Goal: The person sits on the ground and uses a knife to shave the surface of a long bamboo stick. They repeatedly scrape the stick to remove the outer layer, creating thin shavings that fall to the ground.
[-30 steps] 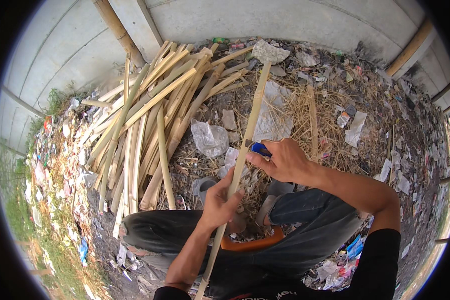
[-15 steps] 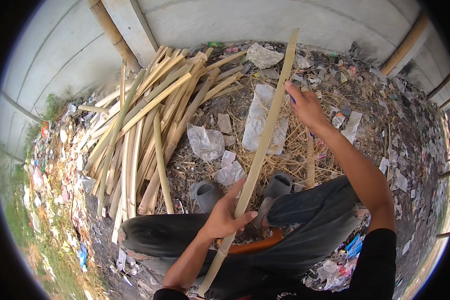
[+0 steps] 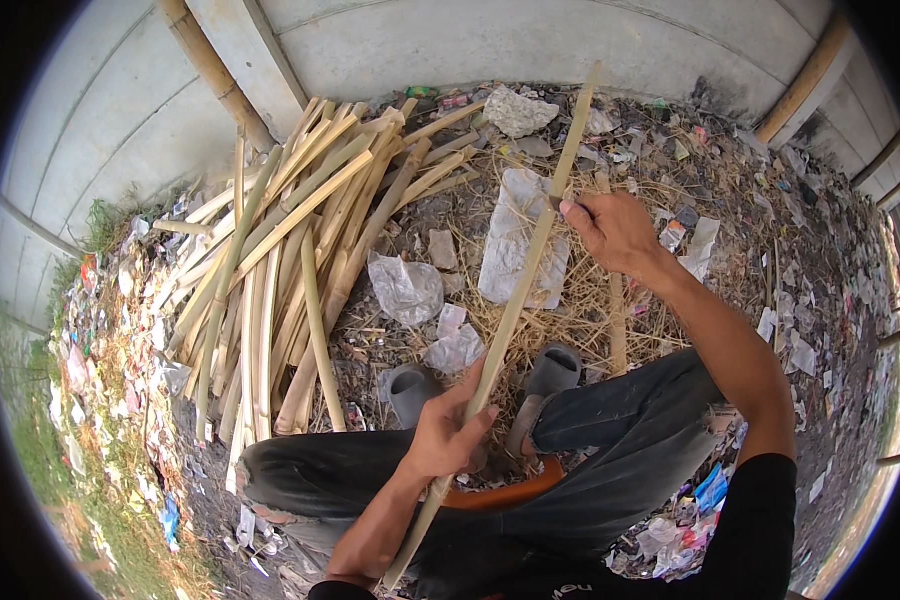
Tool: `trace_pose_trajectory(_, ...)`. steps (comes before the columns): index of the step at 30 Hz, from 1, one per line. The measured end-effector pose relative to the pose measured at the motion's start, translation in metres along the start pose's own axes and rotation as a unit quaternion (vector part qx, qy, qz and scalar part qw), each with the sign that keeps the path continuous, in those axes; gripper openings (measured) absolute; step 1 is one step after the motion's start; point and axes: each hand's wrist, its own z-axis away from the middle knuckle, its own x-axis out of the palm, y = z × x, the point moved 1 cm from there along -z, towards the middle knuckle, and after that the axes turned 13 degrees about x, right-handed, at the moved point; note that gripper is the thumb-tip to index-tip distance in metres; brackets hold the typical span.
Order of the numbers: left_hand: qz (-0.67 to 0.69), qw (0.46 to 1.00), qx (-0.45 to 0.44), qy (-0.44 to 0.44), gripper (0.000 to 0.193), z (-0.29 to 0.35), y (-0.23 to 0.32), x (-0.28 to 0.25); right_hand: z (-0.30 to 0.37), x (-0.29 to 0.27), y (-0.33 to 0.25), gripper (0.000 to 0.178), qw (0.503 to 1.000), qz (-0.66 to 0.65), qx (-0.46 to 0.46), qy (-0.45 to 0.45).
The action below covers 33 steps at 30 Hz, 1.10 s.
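A long, pale bamboo strip (image 3: 526, 285) slants across my lap, its far end toward the wall. My left hand (image 3: 442, 437) is closed around its lower part, thumb on the near side. Higher up, my right hand (image 3: 618, 235) is closed on a knife; its short dark blade (image 3: 556, 200) crosses the strip there. The handle is hidden inside my fist. Left of my feet lies a pile of split bamboo strips (image 3: 300, 250).
Grey slippers (image 3: 553, 370) are on my feet. Crumpled clear plastic (image 3: 406, 288), a flattened white sack (image 3: 510, 235), dry straw (image 3: 595, 310) and a pale rock (image 3: 520, 112) lie in front. A concrete wall (image 3: 490, 45) with bamboo poles (image 3: 215, 70) rises behind.
My right hand has turned, bringing the knife blade across the strip slightly lower down. The strip has shifted a little left, my left hand still around it.
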Motion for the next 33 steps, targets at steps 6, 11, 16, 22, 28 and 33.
trace_pose_trajectory(6, 0.040, 0.997, -0.022, 0.060, 0.066, -0.008, 0.019, -0.012, 0.037, 0.033, -0.054, 0.059, 0.996, -0.043, -0.064, -0.036)
trace_pose_trajectory(11, 0.001, 0.998, -0.043, 0.044, 0.066, -0.004, 0.017, -0.013, -0.019, -0.003, -0.005, 0.065, 0.992, -0.059, 0.048, 0.100)
trace_pose_trajectory(16, 0.006, 1.000, -0.008, -0.001, 0.067, 0.001, 0.010, -0.002, -0.032, -0.026, 0.011, 0.069, 0.985, -0.038, 0.073, 0.149)
trace_pose_trajectory(22, 0.025, 0.998, 0.046, -0.023, 0.066, 0.001, 0.003, 0.005, -0.025, -0.035, 0.016, 0.069, 0.991, -0.016, 0.098, 0.088)
trace_pose_trajectory(28, 0.025, 1.000, 0.002, -0.002, 0.067, -0.002, 0.008, -0.001, -0.013, -0.009, -0.010, 0.067, 0.997, 0.006, 0.053, 0.051)
trace_pose_trajectory(33, 0.046, 0.998, -0.046, -0.018, 0.067, -0.007, 0.022, 0.006, -0.016, -0.024, 0.004, 0.066, 0.995, 0.016, 0.083, 0.049)
